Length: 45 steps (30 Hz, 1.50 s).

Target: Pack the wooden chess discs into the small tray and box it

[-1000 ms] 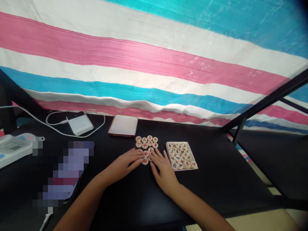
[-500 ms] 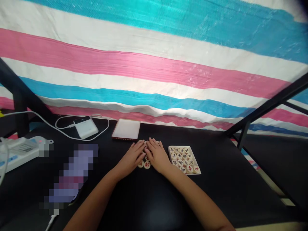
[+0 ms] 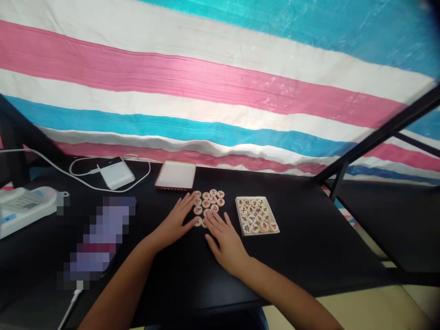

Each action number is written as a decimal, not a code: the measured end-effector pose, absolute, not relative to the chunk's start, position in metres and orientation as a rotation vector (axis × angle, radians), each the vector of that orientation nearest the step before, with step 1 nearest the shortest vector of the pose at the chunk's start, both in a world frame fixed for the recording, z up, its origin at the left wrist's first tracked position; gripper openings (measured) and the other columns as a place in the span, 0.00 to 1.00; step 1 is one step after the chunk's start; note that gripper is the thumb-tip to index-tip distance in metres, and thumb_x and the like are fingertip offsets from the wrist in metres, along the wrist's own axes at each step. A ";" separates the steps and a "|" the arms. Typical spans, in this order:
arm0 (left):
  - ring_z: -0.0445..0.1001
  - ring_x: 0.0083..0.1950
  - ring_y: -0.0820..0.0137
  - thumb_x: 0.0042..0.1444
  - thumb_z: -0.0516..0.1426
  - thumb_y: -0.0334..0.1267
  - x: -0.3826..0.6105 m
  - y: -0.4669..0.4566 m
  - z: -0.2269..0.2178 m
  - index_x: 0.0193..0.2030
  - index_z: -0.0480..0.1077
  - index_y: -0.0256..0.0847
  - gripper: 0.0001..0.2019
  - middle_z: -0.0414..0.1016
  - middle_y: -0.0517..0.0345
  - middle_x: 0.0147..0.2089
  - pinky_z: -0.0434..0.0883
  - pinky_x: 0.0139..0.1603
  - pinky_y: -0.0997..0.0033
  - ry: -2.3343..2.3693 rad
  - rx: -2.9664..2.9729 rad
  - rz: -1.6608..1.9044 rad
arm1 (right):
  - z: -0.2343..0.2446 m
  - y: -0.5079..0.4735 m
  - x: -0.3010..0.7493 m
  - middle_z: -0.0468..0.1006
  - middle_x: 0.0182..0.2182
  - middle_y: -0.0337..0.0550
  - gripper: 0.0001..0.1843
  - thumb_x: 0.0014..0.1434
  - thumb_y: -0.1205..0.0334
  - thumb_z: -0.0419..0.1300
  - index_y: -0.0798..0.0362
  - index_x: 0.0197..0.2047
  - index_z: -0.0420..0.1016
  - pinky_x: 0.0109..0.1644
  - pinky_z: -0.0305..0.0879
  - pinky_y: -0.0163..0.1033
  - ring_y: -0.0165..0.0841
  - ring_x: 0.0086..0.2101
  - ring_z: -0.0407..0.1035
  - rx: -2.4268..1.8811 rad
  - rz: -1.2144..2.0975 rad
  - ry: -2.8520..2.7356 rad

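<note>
Several round Chinese chess pieces (image 3: pixel 213 200) with red characters lie face up on the black table, grouped in loose rows. My left hand (image 3: pixel 174 223) rests along the left side of this group, fingers stretched out, its fingertips at the outer pieces. Over the near edge of the group, my right hand (image 3: pixel 225 239) lies with spread fingers, its fingertips on the nearest pieces and hiding some of them. To the right stands an open white box (image 3: pixel 276 232) filled with pieces, most with black characters and a couple with red.
A shallow box lid (image 3: pixel 175 175) lies behind the pieces. Farther left are a white power bank (image 3: pixel 117 174) with a cable, a power strip (image 3: pixel 30 208) and a pixelated phone-like object (image 3: pixel 103 238). A striped sheet (image 3: pixel 206 82) hangs behind, and a black metal frame (image 3: pixel 374 135) slants at right.
My hands have moved apart; the right one has drawn back toward me, uncovering the rows of red pieces. The view has shifted slightly, showing the table's near edge.
</note>
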State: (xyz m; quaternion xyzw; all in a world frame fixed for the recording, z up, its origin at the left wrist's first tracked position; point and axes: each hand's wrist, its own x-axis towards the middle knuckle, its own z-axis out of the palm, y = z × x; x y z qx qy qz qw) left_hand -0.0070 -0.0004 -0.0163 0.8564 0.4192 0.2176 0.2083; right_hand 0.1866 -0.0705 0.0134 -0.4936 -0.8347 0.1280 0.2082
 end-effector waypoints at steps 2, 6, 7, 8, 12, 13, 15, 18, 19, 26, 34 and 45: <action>0.41 0.68 0.64 0.60 0.47 0.42 -0.005 0.000 -0.019 0.66 0.41 0.46 0.29 0.44 0.51 0.68 0.45 0.64 0.52 1.178 2.390 0.591 | 0.011 -0.072 0.185 0.58 0.60 0.45 0.24 0.61 0.63 0.45 0.54 0.60 0.58 0.64 0.42 0.53 0.35 0.61 0.48 -1.409 0.350 -2.321; 0.41 0.68 0.65 0.61 0.45 0.41 -0.001 -0.001 -0.018 0.66 0.42 0.44 0.27 0.43 0.50 0.68 0.44 0.65 0.52 1.188 2.390 0.570 | 0.012 -0.075 0.184 0.55 0.61 0.45 0.25 0.62 0.63 0.43 0.56 0.62 0.55 0.64 0.41 0.52 0.35 0.62 0.45 -1.438 0.346 -2.327; 0.41 0.68 0.65 0.61 0.45 0.42 -0.001 -0.001 -0.017 0.65 0.42 0.44 0.26 0.43 0.50 0.68 0.44 0.65 0.53 1.189 2.388 0.574 | 0.012 -0.078 0.184 0.54 0.62 0.44 0.25 0.62 0.62 0.43 0.56 0.62 0.54 0.64 0.41 0.52 0.35 0.62 0.45 -1.437 0.349 -2.333; 0.40 0.68 0.66 0.62 0.44 0.42 -0.001 -0.001 -0.016 0.65 0.42 0.44 0.26 0.43 0.51 0.68 0.43 0.65 0.53 1.191 2.387 0.580 | 0.012 -0.081 0.183 0.54 0.62 0.44 0.25 0.63 0.62 0.43 0.55 0.63 0.53 0.65 0.41 0.52 0.35 0.62 0.44 -1.435 0.353 -2.341; 0.41 0.68 0.64 0.62 0.43 0.44 -0.002 -0.001 -0.014 0.65 0.46 0.44 0.25 0.44 0.51 0.68 0.44 0.64 0.52 1.177 2.395 0.574 | 0.008 -0.090 0.178 0.51 0.63 0.45 0.27 0.63 0.59 0.43 0.55 0.64 0.49 0.64 0.42 0.53 0.37 0.62 0.44 -1.428 0.349 -2.349; 0.41 0.68 0.63 0.62 0.43 0.44 -0.002 -0.001 -0.013 0.64 0.47 0.44 0.24 0.45 0.51 0.68 0.45 0.64 0.51 1.168 2.399 0.569 | 0.008 -0.091 0.177 0.52 0.63 0.46 0.27 0.63 0.59 0.44 0.55 0.64 0.49 0.64 0.43 0.53 0.37 0.62 0.44 -1.422 0.336 -2.339; 0.43 0.68 0.62 0.62 0.43 0.45 -0.004 -0.001 -0.013 0.63 0.50 0.45 0.23 0.46 0.51 0.68 0.45 0.64 0.50 1.149 2.400 0.600 | 0.013 -0.087 0.180 0.54 0.62 0.45 0.26 0.62 0.60 0.45 0.55 0.63 0.52 0.64 0.45 0.51 0.36 0.61 0.46 -1.424 0.285 -2.274; 0.49 0.66 0.62 0.61 0.44 0.45 -0.008 0.000 -0.009 0.59 0.57 0.44 0.20 0.53 0.52 0.65 0.50 0.64 0.53 1.153 2.375 0.728 | 0.028 -0.076 0.206 0.65 0.56 0.47 0.20 0.61 0.63 0.46 0.54 0.55 0.65 0.60 0.52 0.48 0.37 0.57 0.56 -1.616 0.108 -1.987; 0.54 0.64 0.62 0.61 0.44 0.46 -0.010 0.001 -0.008 0.56 0.60 0.44 0.19 0.58 0.52 0.62 0.54 0.63 0.55 1.180 2.359 0.774 | 0.035 -0.073 0.220 0.70 0.51 0.49 0.18 0.60 0.64 0.46 0.54 0.51 0.69 0.57 0.56 0.48 0.39 0.53 0.60 -1.758 0.029 -1.851; 0.68 0.46 0.63 0.58 0.45 0.46 -0.028 0.003 -0.007 0.44 0.68 0.41 0.17 0.70 0.52 0.43 0.66 0.49 0.58 1.436 2.206 0.814 | 0.056 -0.073 0.312 0.74 0.35 0.50 0.11 0.55 0.61 0.54 0.54 0.36 0.77 0.40 0.60 0.42 0.41 0.39 0.64 -2.502 0.081 -1.868; 0.68 0.46 0.63 0.57 0.45 0.46 -0.030 0.004 -0.015 0.43 0.68 0.40 0.17 0.70 0.52 0.42 0.65 0.50 0.60 1.438 2.171 0.773 | 0.048 -0.071 0.324 0.75 0.35 0.48 0.12 0.54 0.62 0.54 0.54 0.39 0.76 0.39 0.60 0.36 0.37 0.39 0.66 -2.358 0.252 -2.013; 0.69 0.44 0.62 0.57 0.46 0.46 -0.029 0.005 -0.019 0.42 0.69 0.40 0.16 0.71 0.52 0.41 0.66 0.49 0.58 1.445 2.200 0.766 | 0.030 -0.032 0.229 0.77 0.29 0.38 0.03 0.51 0.63 0.60 0.51 0.30 0.73 0.39 0.61 0.38 0.34 0.33 0.68 -1.833 0.444 -1.802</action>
